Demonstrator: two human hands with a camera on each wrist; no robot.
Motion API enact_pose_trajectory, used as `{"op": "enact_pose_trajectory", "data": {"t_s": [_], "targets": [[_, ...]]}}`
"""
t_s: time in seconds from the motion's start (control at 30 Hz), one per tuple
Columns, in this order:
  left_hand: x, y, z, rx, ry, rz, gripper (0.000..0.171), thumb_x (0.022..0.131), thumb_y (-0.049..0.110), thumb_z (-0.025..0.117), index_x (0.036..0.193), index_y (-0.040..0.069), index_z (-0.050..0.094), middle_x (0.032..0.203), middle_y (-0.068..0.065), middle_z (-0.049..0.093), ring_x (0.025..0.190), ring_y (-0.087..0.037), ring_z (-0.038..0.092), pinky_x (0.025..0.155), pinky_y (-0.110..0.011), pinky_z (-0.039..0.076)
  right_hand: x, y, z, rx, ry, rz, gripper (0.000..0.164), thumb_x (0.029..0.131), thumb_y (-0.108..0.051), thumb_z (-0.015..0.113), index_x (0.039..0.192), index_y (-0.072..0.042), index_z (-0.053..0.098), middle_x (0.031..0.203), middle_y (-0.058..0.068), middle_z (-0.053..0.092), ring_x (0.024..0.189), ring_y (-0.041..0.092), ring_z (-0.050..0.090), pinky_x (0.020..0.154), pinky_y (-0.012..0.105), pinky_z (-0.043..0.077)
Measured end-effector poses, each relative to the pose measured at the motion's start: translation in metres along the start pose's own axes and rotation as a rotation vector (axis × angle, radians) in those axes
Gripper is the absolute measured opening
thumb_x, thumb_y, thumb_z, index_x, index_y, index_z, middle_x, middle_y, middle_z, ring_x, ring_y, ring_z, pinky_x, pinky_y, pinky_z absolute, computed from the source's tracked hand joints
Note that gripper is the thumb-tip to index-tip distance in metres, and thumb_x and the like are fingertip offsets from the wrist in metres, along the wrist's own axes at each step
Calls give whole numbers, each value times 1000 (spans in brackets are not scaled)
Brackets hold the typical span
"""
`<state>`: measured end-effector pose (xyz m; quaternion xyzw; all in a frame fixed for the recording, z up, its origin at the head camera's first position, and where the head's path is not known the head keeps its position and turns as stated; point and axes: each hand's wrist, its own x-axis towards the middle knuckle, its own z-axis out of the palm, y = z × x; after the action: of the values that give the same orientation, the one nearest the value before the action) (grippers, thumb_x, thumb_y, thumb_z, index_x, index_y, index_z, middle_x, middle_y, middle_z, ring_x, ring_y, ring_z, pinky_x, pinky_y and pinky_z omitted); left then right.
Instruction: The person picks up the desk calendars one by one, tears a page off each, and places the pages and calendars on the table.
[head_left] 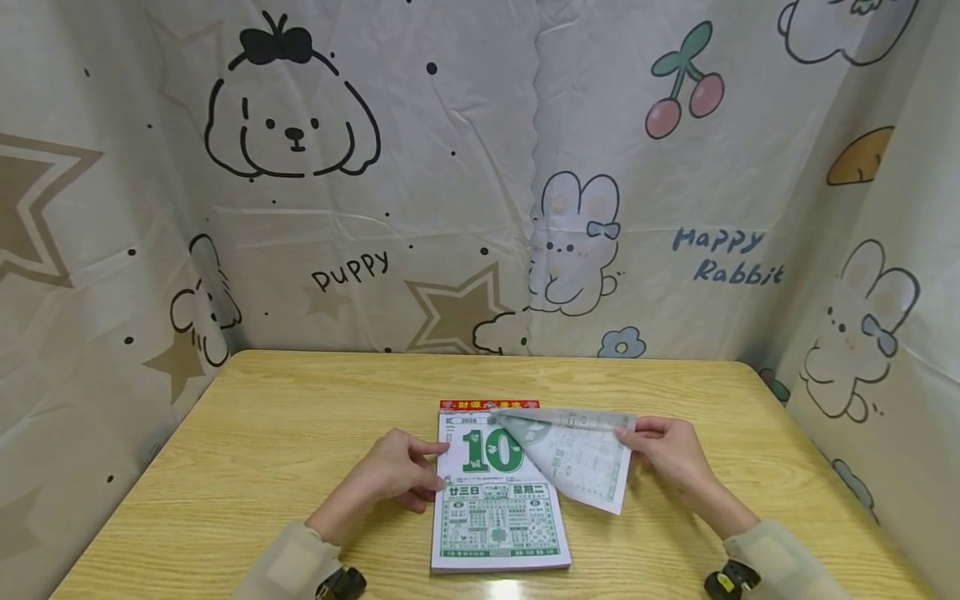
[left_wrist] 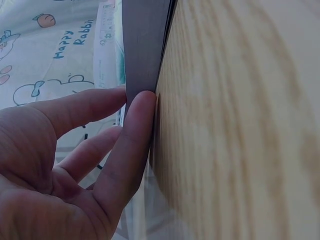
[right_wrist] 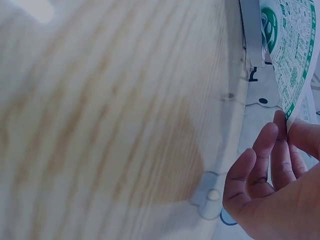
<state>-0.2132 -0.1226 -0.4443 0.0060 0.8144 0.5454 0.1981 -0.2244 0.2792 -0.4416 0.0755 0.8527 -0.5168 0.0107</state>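
A printed cloth backdrop (head_left: 450, 192) surrounds the far side and both flanks, with a cartoon puppy head (head_left: 294, 104), a bow-wearing rabbit (head_left: 573, 267) and the blue words "Happy Rabbit" (head_left: 729, 257). In front of it stretches a wood-grain table (head_left: 300, 417) with rounded far corners. Near the table's front, around the middle, a thick tear-off calendar (head_left: 498, 518) lies flat, its face printed in green with Chinese text. From its upper right a thin sheet (head_left: 585, 458) is raised and folded outward over the tabletop, its narrow end meeting the pad near the top; how far it is detached there I cannot tell.

The left hand (head_left: 405, 471) stands at the pad's left edge, thumb and fingers spread apart and their tips touching that edge. The right hand (head_left: 667, 450) pinches the sheet's outer edge narrowly between thumb and fingers. Pale sleeves (head_left: 288, 562) cover both forearms, with a dark wrist device (head_left: 342, 583) at the left cuff and another at the right. Smaller still are the green numeral 10 (head_left: 491, 451) and the red header strip (head_left: 465, 406) with gold characters.
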Motion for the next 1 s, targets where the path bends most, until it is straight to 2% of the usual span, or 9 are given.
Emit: {"op": "enact_pose_trajectory", "data": {"t_s": [0.4, 1.0], "targets": [[0, 3, 0, 10, 1, -10, 57, 81, -3, 87, 136, 3, 71, 88, -15, 66, 64, -21, 72, 57, -36, 65, 2, -1, -3, -14, 11, 8, 44, 100, -22, 76, 125, 12, 66, 96, 9, 76, 80, 17, 69, 61, 26, 54], [0, 6, -1, 29, 3, -20, 57, 81, -3, 87, 136, 5, 72, 89, -15, 65, 65, -22, 71, 57, -36, 65, 2, -2, -7, 5, -2, -2, 32, 100, -18, 75, 115, 10, 70, 93, 9, 77, 77, 19, 69, 61, 28, 56]]}}
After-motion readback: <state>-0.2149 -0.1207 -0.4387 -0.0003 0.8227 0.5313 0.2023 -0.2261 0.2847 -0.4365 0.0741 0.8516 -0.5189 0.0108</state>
